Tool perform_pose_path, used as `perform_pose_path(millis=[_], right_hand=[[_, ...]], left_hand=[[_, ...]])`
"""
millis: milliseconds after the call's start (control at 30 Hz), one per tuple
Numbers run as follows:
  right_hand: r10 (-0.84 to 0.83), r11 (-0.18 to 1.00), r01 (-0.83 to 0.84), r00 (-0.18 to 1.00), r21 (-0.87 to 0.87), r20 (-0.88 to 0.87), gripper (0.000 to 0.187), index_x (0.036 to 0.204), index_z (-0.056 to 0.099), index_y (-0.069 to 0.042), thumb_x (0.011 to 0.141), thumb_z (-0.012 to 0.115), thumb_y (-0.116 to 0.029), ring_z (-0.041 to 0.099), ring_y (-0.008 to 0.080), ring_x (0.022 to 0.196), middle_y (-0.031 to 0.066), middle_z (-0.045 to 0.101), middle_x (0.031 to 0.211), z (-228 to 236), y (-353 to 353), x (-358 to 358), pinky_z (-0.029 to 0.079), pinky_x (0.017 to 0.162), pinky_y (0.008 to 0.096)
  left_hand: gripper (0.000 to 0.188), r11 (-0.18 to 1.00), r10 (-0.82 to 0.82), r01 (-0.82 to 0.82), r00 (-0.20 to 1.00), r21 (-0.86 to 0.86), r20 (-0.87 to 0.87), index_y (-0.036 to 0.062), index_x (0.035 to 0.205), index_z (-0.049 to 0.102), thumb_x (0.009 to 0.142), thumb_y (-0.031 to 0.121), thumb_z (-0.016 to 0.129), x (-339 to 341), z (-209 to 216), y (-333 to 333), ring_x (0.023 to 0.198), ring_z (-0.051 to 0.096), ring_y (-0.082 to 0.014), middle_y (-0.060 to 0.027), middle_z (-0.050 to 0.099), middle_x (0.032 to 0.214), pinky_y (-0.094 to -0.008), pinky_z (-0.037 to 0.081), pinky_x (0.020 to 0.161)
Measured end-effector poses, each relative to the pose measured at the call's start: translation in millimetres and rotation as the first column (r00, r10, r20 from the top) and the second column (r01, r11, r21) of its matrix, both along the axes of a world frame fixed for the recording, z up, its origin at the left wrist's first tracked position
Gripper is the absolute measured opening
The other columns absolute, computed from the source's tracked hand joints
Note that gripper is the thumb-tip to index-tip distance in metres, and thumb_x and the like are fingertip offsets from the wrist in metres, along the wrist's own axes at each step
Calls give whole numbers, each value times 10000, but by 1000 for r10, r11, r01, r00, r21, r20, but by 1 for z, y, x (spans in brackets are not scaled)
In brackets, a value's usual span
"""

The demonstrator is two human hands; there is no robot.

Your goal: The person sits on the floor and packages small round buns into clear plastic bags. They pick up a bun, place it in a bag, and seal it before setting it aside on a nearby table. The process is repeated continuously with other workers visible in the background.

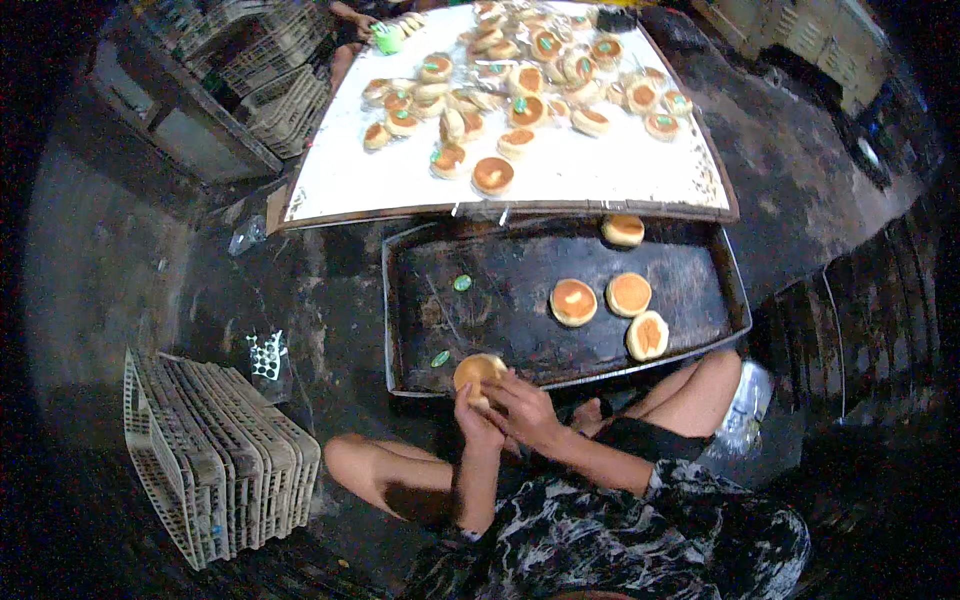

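Observation:
Above the near edge of a dark metal tray [500, 325], a round bun [474, 374] with a browned top is held between both my hands. My left hand [478, 422] grips it from below, thumb up against its side. The fingers of my right hand [522, 408] close on its right side, hiding part of it. Inside the tray, right of centre, lie three buns [573, 302], and another bun [622, 231] sits by the far rim. Two small green oval labels [462, 284] lie at the tray's left.
Beyond the tray stands a white-topped table [345, 175] with many wrapped buns [525, 110], several with green labels. Another person's hand [362, 24] is near a green object [387, 40]. Plastic crates [225, 470] stand at left, near a punched white sheet [267, 355]. Clear plastic bags [745, 415] lie right.

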State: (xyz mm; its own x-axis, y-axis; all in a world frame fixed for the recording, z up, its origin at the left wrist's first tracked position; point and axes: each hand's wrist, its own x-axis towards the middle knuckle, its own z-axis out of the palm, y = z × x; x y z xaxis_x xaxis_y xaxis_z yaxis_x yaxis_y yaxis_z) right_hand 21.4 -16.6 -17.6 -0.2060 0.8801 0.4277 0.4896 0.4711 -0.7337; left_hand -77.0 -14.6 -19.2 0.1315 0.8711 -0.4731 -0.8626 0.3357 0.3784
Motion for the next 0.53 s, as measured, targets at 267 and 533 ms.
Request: perform_pose_path(millis=[267, 533], right_hand=[[-2, 906, -108, 966, -408, -259, 505, 1123, 446, -7, 664, 653, -38, 421, 346, 1076, 183, 401, 1179, 3, -3, -10, 402, 872, 376], [238, 844, -266, 964, -466, -118, 1001, 1336, 57, -43, 622, 741, -203, 75, 380, 1276, 230, 75, 1363, 51, 26, 1, 193, 1023, 422]], left_hand=[[411, 977, 39, -69, 988, -200, -148, 59, 1069, 479, 736, 292, 541, -23, -1, -2, 857, 525, -191, -82, 543, 974, -305, 442, 714], [636, 908, -397, 411, 906, 84, -145, 10, 1222, 372, 660, 199, 601, -83, -29, -21, 928, 501, -222, -124, 517, 1094, -342, 447, 704]])
